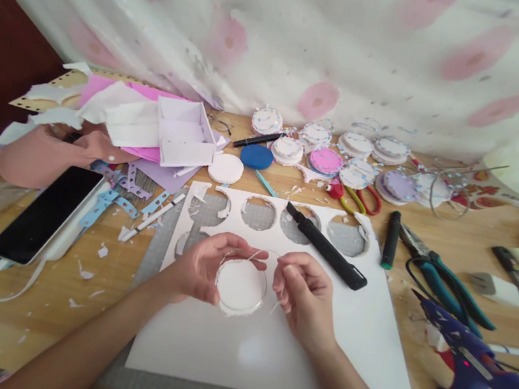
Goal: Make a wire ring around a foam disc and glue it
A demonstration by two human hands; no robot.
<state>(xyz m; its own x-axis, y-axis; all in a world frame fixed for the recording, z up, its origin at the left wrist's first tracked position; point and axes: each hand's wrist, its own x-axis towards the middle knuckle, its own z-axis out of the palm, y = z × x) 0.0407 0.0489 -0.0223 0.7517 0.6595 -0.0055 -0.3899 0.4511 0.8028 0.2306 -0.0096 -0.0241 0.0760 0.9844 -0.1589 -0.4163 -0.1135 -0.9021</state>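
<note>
My left hand (pixel 203 270) is closed on the left edge of a round white disc (pixel 241 286), thumb in front and fingers behind. A thin wire-like loop runs around the disc's rim. At the right, my right hand (pixel 304 289) pinches a thin pale strand that looks like wire and rises in an arc over the disc; a loose end hangs below the fingers. Both hands are above a white foam-like board (pixel 265 363) with several round holes cut along its far side. A black craft knife (pixel 329 246) lies across the board.
Behind the board are several decorated discs (pixel 326 161), a blue disc (pixel 256 157) and a white box (pixel 185 136). A phone (pixel 47 214) and paper scraps lie left. To the right are a green-capped marker (pixel 391 239), pliers (pixel 445 278) and a blue glue gun (pixel 467 362).
</note>
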